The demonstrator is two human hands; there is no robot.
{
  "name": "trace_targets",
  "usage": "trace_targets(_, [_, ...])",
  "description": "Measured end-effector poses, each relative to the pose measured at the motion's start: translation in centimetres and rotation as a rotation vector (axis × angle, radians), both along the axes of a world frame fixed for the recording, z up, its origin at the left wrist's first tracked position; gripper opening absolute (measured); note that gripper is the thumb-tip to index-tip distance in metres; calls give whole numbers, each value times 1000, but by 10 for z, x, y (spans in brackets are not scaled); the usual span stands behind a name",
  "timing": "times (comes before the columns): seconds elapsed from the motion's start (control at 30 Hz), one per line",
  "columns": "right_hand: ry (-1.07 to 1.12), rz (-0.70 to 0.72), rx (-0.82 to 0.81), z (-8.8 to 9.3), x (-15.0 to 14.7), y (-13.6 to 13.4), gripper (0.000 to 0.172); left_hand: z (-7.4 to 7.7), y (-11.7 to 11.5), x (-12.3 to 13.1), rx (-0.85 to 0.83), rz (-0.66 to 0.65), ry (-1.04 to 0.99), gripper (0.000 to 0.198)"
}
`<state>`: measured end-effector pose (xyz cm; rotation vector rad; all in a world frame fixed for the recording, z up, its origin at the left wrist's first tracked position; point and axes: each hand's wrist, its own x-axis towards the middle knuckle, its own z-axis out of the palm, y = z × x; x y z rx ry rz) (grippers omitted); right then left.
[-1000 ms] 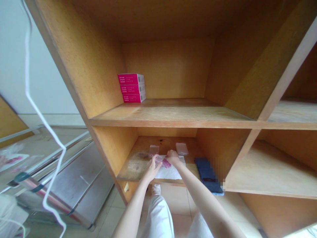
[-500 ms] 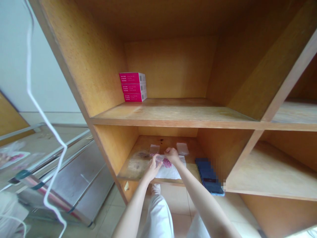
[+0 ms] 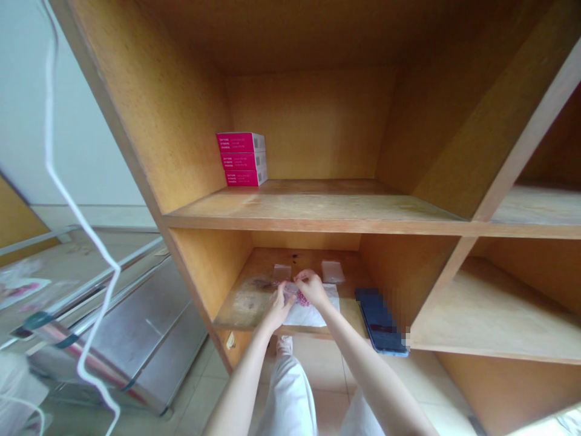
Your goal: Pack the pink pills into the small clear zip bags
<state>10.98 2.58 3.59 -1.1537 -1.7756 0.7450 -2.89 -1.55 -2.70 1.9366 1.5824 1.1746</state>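
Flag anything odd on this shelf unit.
The dark blue phone on the lower shelf juts past the board's front edge, so it looks poorly supported. That board also carries a dark stain.

Bare forearms (image 3: 240,381) and loose white trousers (image 3: 290,399)

No sleeves are worn; a white shoe (image 3: 284,346) is seen just beyond the trouser hem.
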Motion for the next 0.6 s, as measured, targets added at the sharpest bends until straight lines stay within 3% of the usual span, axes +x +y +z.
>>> trace_targets(0.3, [-15,279,23,6,7,-2,24,1,0,0,-12,27,6,48])
trace_targets(0.43, [-3,201,3,4,18,6,29,3,-2,1,-4,9,-2,45])
trace_targets(0.6, [-198,28,-39,-9,41,18,32,6,-4,2,-9,1,-5,46])
